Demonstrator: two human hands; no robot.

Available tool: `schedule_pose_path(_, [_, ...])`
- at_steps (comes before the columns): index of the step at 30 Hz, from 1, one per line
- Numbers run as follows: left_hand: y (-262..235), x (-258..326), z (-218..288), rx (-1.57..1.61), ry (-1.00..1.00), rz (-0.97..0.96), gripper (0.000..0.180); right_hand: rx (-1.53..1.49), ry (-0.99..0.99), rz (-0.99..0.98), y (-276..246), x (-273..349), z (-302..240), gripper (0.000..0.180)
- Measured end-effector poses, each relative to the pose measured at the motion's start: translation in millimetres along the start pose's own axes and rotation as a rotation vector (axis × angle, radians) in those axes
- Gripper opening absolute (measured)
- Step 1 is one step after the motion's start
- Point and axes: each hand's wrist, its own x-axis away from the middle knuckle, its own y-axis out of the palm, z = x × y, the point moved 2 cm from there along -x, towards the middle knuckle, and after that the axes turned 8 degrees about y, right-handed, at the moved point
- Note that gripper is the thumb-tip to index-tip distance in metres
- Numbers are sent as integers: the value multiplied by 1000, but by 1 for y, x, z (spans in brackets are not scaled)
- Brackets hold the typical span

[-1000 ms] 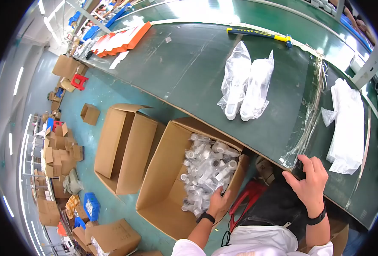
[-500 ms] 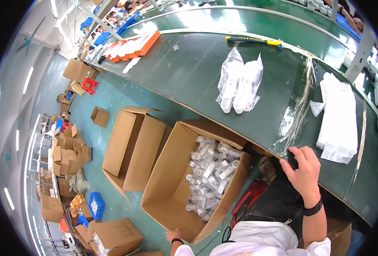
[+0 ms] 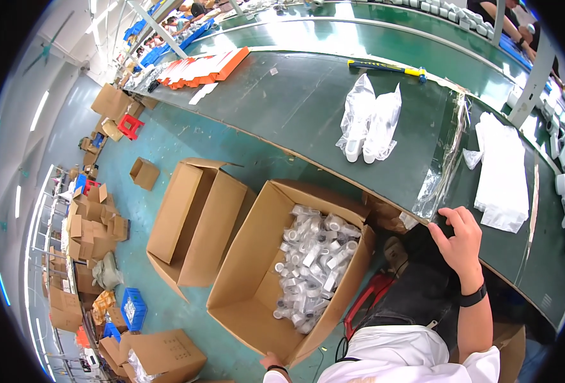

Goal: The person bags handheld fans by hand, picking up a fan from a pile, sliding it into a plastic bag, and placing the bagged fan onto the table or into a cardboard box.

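On the green workbench [image 3: 308,96] edge rests the right hand [image 3: 461,239], fingers spread flat.

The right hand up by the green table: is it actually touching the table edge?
Touching. In the head view the right hand lies flat on the near edge of the green table, fingers spread over it, with no gap visible.
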Motion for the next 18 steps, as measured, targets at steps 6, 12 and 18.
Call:
schedule_pose_path(6, [21,149,98,819,-692,-39,74,31,39,-1,-2,-1,6,27])
schedule_pose_path(12, [46,130,87,1245,-579,-35,71,23,47,15,-3,0,4,26])
schedule_pose_path(18, [105,135,142,1406,-561,-588,59,40,10,12,-3,-2,-2,27])
